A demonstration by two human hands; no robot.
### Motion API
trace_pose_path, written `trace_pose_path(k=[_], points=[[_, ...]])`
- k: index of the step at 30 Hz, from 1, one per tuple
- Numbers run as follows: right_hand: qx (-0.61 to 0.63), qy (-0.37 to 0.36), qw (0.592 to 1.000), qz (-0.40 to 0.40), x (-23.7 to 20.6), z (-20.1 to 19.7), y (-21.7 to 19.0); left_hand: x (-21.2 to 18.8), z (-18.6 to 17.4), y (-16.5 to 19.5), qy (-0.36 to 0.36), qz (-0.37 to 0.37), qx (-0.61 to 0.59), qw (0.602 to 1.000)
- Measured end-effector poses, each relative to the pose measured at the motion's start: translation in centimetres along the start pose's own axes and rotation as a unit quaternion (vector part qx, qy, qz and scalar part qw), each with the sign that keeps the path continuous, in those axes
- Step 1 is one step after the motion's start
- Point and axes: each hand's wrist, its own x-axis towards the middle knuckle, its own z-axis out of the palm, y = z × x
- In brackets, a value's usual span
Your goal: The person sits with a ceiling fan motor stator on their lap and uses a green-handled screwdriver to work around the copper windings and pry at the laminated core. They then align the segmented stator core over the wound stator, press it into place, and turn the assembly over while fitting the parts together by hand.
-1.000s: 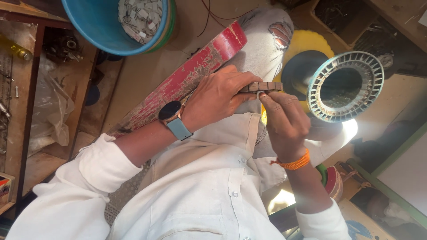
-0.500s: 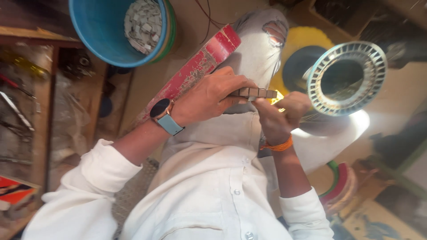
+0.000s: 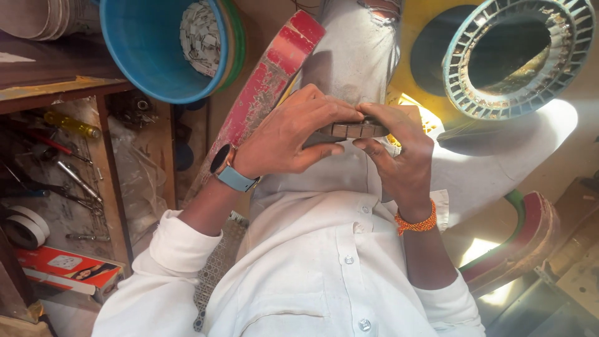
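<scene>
A short row of small grey metal blocks (image 3: 354, 130) is held between both hands above the lap, over the pale trousers (image 3: 362, 56). The left hand (image 3: 293, 140) is curled round the row's left end, with the thumb beneath and the fingers (image 3: 324, 107) laid over the top. The right hand (image 3: 402, 159) is closed on the right end, its fingers (image 3: 393, 122) bent over the top edge and pressed against the blocks. Both sets of fingers are thus narrowed onto the same piece, and the fingertips of the two hands are brought almost together at its middle.

A watch with a light blue strap (image 3: 229, 171) is worn on the left wrist, and an orange beaded band (image 3: 417, 223) on the right wrist. White shirt sleeves (image 3: 178, 249) are rolled up the forearms.

A long red worn bar (image 3: 265, 87) is seen slanting beneath the left hand. A blue tub (image 3: 146, 56) holding small pale pieces (image 3: 203, 31) is placed at the upper left. A round teal slotted ring (image 3: 518, 56) is set at the upper right, beside a yellow disc (image 3: 418, 43). On a wooden shelf (image 3: 112, 181) at the left, a yellow-handled screwdriver (image 3: 72, 125), pliers (image 3: 68, 178), rolls of tape (image 3: 25, 226) and an orange box (image 3: 65, 268) are kept.
</scene>
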Motion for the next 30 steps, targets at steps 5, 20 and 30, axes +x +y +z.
trace_pose_path(k=[5, 20, 30], points=[[-0.021, -0.023, 0.999, -0.020, 0.4, -0.4, -0.2, -0.4, 1.5, -0.2, 0.048, -0.064, -0.012, 0.997], [0.003, -0.009, 1.000, -0.006, 0.0, -0.2, -0.1, -0.5, 2.8, 0.4, 0.108, -0.092, -0.004, 0.990], [-0.031, 0.019, 0.999, 0.004, -0.2, -0.1, 0.1, -1.8, 5.7, 0.3, 0.220, -0.065, 0.050, 0.972]])
